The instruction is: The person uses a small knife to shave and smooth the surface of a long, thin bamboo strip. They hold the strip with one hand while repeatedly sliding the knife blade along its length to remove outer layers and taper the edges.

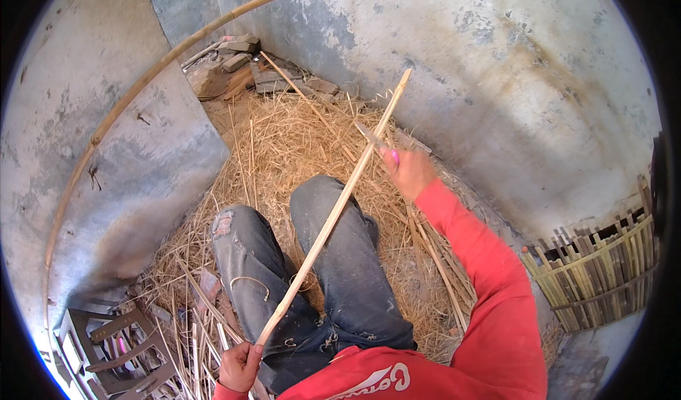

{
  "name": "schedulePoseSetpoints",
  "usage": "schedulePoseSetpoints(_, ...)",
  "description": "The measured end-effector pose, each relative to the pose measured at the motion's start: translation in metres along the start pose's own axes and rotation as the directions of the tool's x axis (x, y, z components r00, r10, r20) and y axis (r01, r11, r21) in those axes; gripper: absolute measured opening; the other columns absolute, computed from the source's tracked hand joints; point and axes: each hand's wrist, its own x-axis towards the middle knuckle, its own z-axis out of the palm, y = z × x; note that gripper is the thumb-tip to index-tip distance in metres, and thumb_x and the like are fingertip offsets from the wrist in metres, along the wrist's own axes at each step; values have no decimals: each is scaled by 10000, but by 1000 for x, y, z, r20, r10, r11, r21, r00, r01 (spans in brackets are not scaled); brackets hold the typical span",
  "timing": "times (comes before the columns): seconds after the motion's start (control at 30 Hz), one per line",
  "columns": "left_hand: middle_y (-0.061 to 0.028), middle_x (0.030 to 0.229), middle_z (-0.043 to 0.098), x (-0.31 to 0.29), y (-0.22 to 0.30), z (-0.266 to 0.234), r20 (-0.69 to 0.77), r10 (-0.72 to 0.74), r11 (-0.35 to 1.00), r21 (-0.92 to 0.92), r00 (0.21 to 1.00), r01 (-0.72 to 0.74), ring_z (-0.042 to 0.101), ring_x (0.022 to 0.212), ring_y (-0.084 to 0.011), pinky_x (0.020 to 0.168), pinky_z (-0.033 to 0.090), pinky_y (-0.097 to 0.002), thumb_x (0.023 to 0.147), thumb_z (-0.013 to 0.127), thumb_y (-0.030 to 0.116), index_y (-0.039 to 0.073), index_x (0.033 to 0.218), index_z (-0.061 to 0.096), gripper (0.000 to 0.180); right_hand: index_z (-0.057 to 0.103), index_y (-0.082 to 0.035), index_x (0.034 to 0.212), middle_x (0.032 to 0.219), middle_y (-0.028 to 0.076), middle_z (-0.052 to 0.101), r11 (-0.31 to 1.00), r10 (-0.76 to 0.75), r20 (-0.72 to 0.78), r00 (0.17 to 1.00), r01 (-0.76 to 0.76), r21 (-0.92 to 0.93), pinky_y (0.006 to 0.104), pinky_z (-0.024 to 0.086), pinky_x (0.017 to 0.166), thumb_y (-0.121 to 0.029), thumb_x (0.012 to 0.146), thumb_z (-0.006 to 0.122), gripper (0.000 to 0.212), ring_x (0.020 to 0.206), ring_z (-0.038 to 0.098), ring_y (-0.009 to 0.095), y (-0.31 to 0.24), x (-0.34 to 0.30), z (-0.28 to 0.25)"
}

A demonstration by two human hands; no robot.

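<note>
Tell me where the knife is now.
In the head view's upper middle, slightly right, the knife sits in the right hand, across the wooden strip.

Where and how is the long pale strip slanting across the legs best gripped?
Probably take the strip by its near end, from the left, as the left hand does: it is slim and slants away from there, and the knife in the right hand crosses its far part, so a near grip should stay clear.
</note>
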Motion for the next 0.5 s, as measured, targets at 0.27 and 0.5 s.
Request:
schedulePoseSetpoints(0.27, 21, 547, 506, -2, -7, -13, 133, -80, 989, -116, 988, 96, 447, 481, -70, 468, 331, -275, 1073, 598, 317, 41, 702, 565, 464, 746, 2, 857, 817, 288, 695, 984, 128, -170, 977, -146, -99, 590, 520, 747, -522, 1064, 429, 647, 793, 674, 503, 88, 107, -11)
schedulePoseSetpoints(0.5, 2, 568, 479, 16, -11, -26, 369, -191, 916, -266, 909, 301, 458, 514, -90, 499, 359, -269, 1116, 451, 473, 42, 731, 563, 589, 721, 30, 849, 790, 290, 688, 996, 93, 12, 996, -93, 4, 573, 528, 719, -531, 1073, 412, 678, 743, 665, 489, 26, 98, -14)
